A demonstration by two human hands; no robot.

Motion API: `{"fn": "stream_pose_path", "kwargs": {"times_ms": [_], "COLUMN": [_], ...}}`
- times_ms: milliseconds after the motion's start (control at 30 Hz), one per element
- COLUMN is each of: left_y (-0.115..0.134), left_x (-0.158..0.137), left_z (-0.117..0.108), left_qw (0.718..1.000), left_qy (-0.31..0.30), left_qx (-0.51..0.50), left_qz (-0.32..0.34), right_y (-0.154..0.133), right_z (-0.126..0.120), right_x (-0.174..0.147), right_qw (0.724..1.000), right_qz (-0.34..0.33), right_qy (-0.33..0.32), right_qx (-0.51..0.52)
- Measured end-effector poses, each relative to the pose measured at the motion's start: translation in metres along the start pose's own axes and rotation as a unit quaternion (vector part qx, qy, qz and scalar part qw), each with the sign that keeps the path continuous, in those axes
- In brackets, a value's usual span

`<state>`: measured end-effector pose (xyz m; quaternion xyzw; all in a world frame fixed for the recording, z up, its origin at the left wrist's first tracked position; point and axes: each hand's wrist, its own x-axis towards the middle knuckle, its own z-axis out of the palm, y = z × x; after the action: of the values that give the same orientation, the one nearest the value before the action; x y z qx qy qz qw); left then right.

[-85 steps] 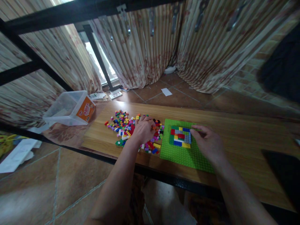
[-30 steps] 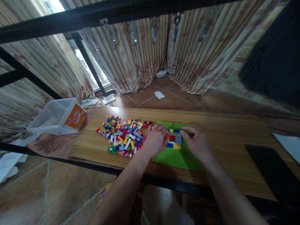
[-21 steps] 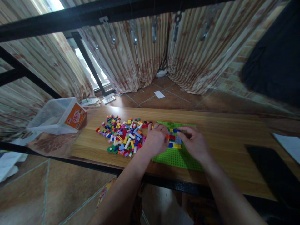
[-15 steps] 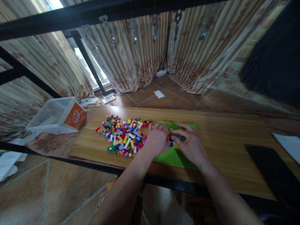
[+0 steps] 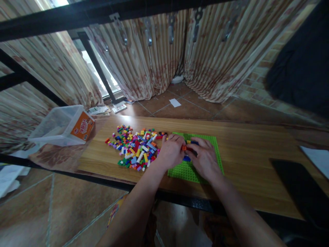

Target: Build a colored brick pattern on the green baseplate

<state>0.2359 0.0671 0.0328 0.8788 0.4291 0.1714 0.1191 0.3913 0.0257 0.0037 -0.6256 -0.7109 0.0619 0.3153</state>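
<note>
Both hands meet over a green studded baseplate point(image 5: 185, 173) on the wooden table. My left hand point(image 5: 171, 150) has its fingers curled, with a small orange-red toy brick point(image 5: 184, 148) at its fingertips. From the other side my right hand point(image 5: 205, 158) comes close, its thumb and forefinger bent together beside that brick. What lies between the right fingers is mostly hidden. Blue bricks point(image 5: 186, 159) and a bit of yellow brick point(image 5: 189, 141) show on the plate between the hands, partly covered by them.
Left of the plate spreads a heap of loose coloured bricks point(image 5: 138, 151). A clear plastic bin point(image 5: 58, 125) with an orange label stands at the table's left end. A black flat object point(image 5: 295, 188) and white paper point(image 5: 316, 159) lie at the right. A dark bar point(image 5: 154, 15) with hooks crosses above.
My right hand has shifted slightly left and down, and its fingers have drawn in closer to the left hand. The baseplate has turned a little. My left hand stays nearly in place.
</note>
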Motion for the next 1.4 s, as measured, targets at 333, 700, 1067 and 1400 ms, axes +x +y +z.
{"fn": "stream_pose_path", "kwargs": {"times_ms": [333, 700, 1067, 1400], "left_y": [-0.0033, -0.0045, -0.0037, -0.0055], "left_x": [-0.0014, -0.0029, -0.0045, 0.0016], "left_z": [0.0007, 0.0025, 0.0022, 0.0011], "left_qw": [1.0, 1.0, 1.0, 0.985], "left_qy": [-0.003, 0.003, 0.019, 0.087], "left_qx": [-0.026, -0.007, -0.007, -0.107], "left_qz": [-0.008, 0.006, -0.003, -0.105], "right_y": [0.0045, 0.0059, 0.004, 0.0062], "right_z": [0.0024, 0.0011, 0.001, 0.0003], "right_x": [-0.0045, -0.0038, -0.0031, 0.0026], "right_qw": [0.999, 0.999, 0.999, 0.989], "right_qz": [0.028, 0.042, 0.042, 0.111], "right_qy": [0.027, 0.011, 0.014, 0.068], "right_qx": [0.018, 0.016, 0.023, 0.07]}}
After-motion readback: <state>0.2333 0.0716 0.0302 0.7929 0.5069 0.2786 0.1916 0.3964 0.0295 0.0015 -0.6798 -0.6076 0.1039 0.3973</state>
